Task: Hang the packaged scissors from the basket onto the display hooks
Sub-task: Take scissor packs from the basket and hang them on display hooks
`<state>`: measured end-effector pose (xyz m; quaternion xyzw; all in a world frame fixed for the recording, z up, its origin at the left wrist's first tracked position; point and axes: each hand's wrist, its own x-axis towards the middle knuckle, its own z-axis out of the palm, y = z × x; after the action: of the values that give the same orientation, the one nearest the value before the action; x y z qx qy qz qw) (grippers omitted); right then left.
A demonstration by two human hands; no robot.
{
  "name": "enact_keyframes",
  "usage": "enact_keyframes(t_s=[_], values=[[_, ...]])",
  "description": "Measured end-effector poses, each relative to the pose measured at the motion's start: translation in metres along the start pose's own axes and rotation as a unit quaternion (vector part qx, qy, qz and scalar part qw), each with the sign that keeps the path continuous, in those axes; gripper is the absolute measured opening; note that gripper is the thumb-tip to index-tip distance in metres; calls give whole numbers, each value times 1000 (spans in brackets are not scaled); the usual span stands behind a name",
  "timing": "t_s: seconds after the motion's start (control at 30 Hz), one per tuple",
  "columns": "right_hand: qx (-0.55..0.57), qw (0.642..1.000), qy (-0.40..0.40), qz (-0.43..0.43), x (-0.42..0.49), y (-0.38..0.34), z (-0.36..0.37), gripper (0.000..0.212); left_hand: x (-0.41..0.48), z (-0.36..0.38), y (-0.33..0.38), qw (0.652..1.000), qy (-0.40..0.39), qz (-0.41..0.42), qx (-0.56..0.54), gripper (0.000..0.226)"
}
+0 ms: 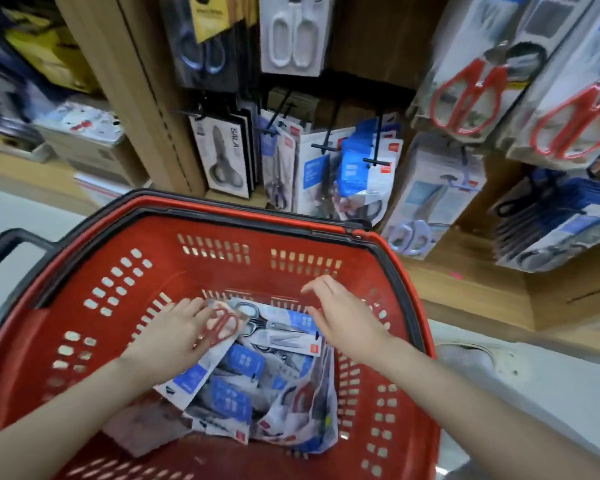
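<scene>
Most of the job remained: a heap of packaged scissors [243, 386] lay across the middle of the basket [243, 209]. The left hand [168, 336] gripped a red-handled pack [222, 327] near the far wall; the right hand [343, 317] hovered open, holding nothing, with the display hooks [326, 142] beyond already partly stocked

We're riding the single head-worn camera. It looks forward and steeply down, straight into the red basket [250, 282], close enough that the basket fills the lower frame — and the display hooks [326, 143] hang just beyond the basket's far rim, higher up.
</scene>
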<state>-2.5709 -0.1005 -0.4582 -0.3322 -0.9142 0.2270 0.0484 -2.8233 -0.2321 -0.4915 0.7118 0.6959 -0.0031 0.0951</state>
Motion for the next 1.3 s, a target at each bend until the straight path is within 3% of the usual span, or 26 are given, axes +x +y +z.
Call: enact_keyframes(t_s=[0.17,0.4,0.53,0.8,1.0,1.13,1.23,1.3], values=[[102,970,-174,135,34,5,81,42,-9,46,-32,977,-112,-129,-125,44],[212,903,-266,263,43,-7,165,61,17,88,-42,932,-159,-230,-232,60],[206,895,-271,289,46,-11,199,58,22,109,-44,898,-187,-284,-279,64],[144,910,-234,309,58,-17,224,38,25,122,-26,904,-131,-316,-255,72],[150,907,-257,298,58,1,210,32,25,121,-5,835,-179,-374,-360,85],[141,909,-235,313,47,7,204,22,26,102,-7,827,-208,-354,-385,60],[149,911,-217,317,40,5,200,19,23,78,-18,829,-173,-355,-395,33],[148,916,-216,303,37,-2,196,20,17,64,-27,834,-147,-348,-403,31]])
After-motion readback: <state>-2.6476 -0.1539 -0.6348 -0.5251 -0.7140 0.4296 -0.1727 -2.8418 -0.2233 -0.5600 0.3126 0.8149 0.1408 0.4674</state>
